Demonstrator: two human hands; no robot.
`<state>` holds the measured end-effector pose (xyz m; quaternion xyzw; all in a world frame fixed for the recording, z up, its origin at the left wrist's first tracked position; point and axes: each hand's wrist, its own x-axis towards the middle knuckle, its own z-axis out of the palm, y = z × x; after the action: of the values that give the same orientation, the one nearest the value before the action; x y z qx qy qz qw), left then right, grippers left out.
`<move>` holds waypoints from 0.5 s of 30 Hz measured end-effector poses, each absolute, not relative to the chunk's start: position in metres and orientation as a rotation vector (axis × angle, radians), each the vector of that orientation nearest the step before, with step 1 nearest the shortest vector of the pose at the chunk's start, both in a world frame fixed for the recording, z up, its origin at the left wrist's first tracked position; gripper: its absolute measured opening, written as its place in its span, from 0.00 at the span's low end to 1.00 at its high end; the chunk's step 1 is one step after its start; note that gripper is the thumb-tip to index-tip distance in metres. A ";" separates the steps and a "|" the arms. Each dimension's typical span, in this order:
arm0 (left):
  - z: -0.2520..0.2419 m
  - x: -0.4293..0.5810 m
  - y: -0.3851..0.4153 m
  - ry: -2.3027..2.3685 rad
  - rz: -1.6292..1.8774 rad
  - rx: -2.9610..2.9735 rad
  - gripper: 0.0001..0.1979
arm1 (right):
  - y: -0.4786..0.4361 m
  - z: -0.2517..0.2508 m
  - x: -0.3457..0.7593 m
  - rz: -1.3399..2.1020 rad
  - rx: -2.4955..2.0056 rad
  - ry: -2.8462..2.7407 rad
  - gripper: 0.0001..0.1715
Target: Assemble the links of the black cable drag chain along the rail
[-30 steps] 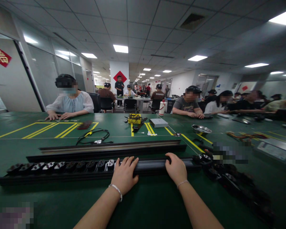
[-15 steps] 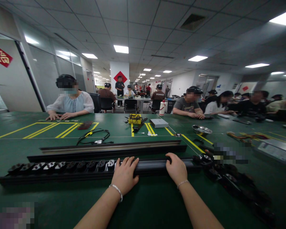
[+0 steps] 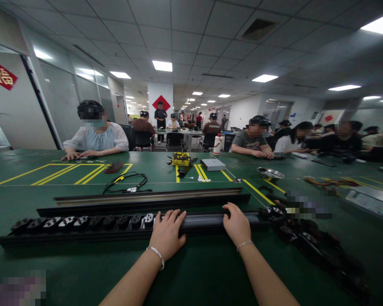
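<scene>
A long black power strip rail (image 3: 201, 222) lies across the green table (image 3: 191, 272) in front of me, with several socket modules (image 3: 83, 221) seated along its left half. My left hand (image 3: 166, 233) rests on the rail next to the last socket module, fingers stretched forward over it. My right hand (image 3: 236, 224) lies on the rail's bare right part with fingers curled over its far edge. Two more long black rails (image 3: 147, 198) lie parallel just behind.
A heap of loose black socket modules (image 3: 309, 242) lies at the right. Farther back are a black cable (image 3: 126, 182), a yellow box (image 3: 181, 159), a grey box (image 3: 212, 164) and a metal bowl (image 3: 270, 173). Several people sit along the table's far side.
</scene>
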<state>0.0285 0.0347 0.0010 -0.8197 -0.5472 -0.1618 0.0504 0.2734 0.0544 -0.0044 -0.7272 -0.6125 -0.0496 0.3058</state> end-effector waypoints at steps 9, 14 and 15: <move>0.003 0.028 0.035 -1.665 -0.484 -2.500 0.30 | 0.050 0.001 0.271 -0.122 -1.984 -1.579 0.19; 0.004 0.029 0.034 -1.681 -0.466 -2.495 0.30 | 0.050 0.002 0.272 -0.100 -2.004 -1.563 0.19; 0.003 0.029 0.034 -1.677 -0.476 -2.495 0.30 | 0.050 0.002 0.273 -0.094 -2.005 -1.561 0.19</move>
<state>0.0288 0.0340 0.0034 -0.8187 -0.5504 -0.1561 0.0489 0.2725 0.0500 0.0025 -0.7535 -0.5866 -0.0352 0.2948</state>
